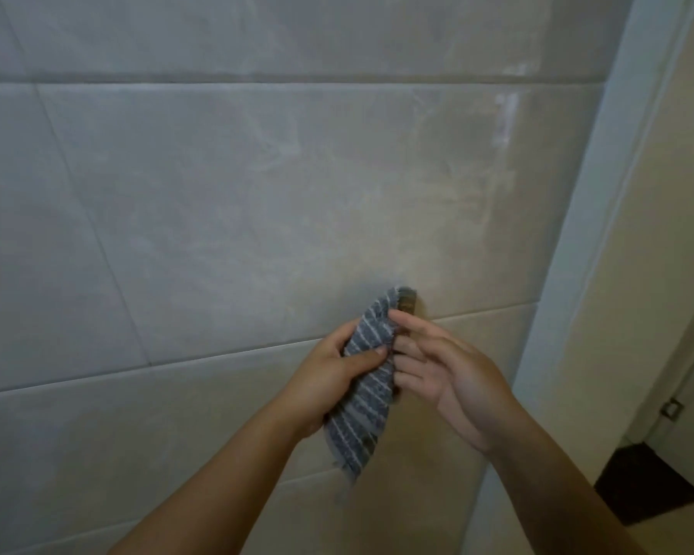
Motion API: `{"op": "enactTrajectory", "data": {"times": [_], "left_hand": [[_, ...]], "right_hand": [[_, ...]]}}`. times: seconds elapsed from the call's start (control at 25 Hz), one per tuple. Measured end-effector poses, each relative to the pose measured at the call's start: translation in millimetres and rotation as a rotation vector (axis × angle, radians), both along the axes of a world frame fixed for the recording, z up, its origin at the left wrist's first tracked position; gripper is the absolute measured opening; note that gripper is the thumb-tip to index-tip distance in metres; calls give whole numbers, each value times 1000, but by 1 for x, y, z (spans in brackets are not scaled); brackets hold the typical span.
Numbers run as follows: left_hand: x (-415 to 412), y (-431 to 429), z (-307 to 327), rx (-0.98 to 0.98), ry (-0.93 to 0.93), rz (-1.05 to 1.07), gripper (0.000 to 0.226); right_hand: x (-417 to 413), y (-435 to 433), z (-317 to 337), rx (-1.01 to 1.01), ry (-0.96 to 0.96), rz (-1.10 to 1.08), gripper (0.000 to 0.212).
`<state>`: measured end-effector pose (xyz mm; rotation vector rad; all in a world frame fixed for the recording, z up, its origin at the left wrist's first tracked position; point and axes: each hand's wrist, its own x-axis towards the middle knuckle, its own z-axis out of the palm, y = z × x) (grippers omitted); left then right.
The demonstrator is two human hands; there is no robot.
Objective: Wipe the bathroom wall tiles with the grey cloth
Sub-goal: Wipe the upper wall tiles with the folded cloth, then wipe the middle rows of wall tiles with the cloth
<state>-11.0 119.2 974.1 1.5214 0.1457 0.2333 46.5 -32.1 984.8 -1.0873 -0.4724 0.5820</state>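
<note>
While the grey cloth with thin white stripes (367,378) hangs bunched in a loose twist in front of the large glossy grey-beige wall tiles (225,202), no wiping is happening; the step in hand looks like refolding the cloth into a usable pad. The left hand (333,372) is curled around the cloth's middle, thumb pressed across the stripes, so it carries the weight. The right hand (449,378) sits just right of the cloth, palm open toward it, fingers loosely spread, with the fingertips (397,316) touching or nearly touching the cloth's upper edge; whether they pinch it, I cannot tell. The cloth's top end lies about level with the horizontal grout line (477,312) that runs right of the cloth, and its tail dangles below the left hand.

To do this well, I would fold the cloth flat into a broad pad with a clean face outward, rather than wipe with a narrow rope. The tile above the cloth shows pale smears, and a whitish streak (505,114) sits far above and right of the cloth, so firm overlapping strokes there seem worthwhile.
</note>
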Motion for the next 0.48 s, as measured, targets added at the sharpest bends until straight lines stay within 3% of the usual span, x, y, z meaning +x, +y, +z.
{"op": "enactTrajectory", "data": {"times": [0.12,0.16,0.2,0.28,0.36,0.48], "left_hand": [[-17,20,-1,-321,168,-52,27],[-22,26,-3,-405,231,-87,35],[-27,32,-4,-460,264,-114,42],[-33,39,-6,-517,263,-151,44],[-38,45,-8,-535,238,-159,42],[-44,57,-13,-487,289,-137,35]], "right_hand": [[4,5,1,-360,-434,-484,34],[5,7,0,-427,-530,-539,36],[6,11,-3,-464,-559,-452,36],[1,22,-14,-403,-370,-33,39],[-6,30,-22,-276,-57,185,41],[-9,34,-18,-211,26,14,20]]}}
